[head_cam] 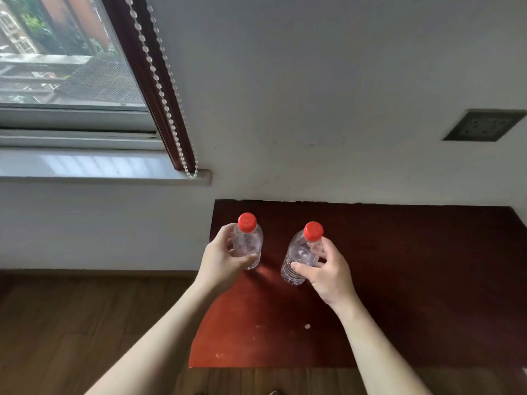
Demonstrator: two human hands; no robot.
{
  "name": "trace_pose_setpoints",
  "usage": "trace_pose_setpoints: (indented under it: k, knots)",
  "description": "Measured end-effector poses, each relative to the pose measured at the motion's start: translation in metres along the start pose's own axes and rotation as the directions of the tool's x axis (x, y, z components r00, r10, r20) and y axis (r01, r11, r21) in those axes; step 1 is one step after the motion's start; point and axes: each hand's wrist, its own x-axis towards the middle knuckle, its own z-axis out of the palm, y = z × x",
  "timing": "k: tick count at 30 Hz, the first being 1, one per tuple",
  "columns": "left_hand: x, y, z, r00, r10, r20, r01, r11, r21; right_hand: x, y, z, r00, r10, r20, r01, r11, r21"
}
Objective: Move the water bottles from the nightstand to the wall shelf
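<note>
Above the dark red nightstand (399, 266), two clear plastic water bottles are gripped, one in each hand. The left bottle (247, 243) stands nearly upright with a red screw cap; the left hand (225, 259) wraps it from the left side, fingers curled round the far wall and thumb pressed across the near side low on the body. The right bottle (299, 258) leans, its red cap tipped toward the right and its ribbed lower body angled down to the left; the right hand (328, 269) holds it from the right, thumb across the front and fingers closed behind the shoulder. Both bottles look transparent and colourless; whether their bases touch the wood cannot be told.

The nightstand top is glossy reddish-brown wood with a few pale specks (307, 326) near its front, and it sits against a white wall (313, 95). A window (62, 52) with a dark wooden frame and a beaded cord (165, 95) is up to the left, above a pale sill (99, 169). A dark wall socket plate (483, 125) is at the right, and wooden flooring (71, 323) lies at the left.

Count: two bottles, two red caps, two bare hands, one nightstand.
</note>
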Motion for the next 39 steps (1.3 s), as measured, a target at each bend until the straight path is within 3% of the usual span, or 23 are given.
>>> trace_pose_setpoints:
  k: [7,11,18,24,28,34,39]
  knots:
    - [0.002,-0.005,0.003,1.000,-0.015,0.025,0.015,1.000,-0.003,-0.003,0.000,-0.003,0.997,-0.033,0.065,0.035,0.999,-0.027]
    - [0.003,-0.006,0.002,0.999,-0.020,0.041,0.020,1.000,0.005,-0.008,-0.001,-0.010,0.992,-0.083,0.091,0.102,0.965,-0.240]
    - [0.006,-0.007,0.001,0.998,-0.018,0.065,0.013,0.998,0.069,-0.013,-0.010,-0.029,0.985,-0.117,0.127,0.171,0.759,-0.628]
    - [0.005,-0.005,-0.003,0.996,-0.008,0.090,-0.010,0.980,0.198,-0.015,-0.026,-0.038,0.983,-0.125,0.138,0.185,0.571,-0.800]
    - [0.002,0.001,-0.013,0.992,0.023,0.125,-0.057,0.961,0.270,-0.025,-0.042,-0.041,0.986,-0.123,0.110,0.159,0.524,-0.837]
    - [-0.004,0.016,-0.035,0.968,0.216,0.129,-0.251,0.788,0.562,-0.050,-0.073,-0.048,0.992,-0.123,0.024,0.084,0.511,-0.856]
    - [-0.017,0.038,-0.065,0.927,0.337,0.167,-0.359,0.662,0.658,-0.085,-0.110,-0.042,0.986,-0.165,-0.038,0.050,0.497,-0.866]
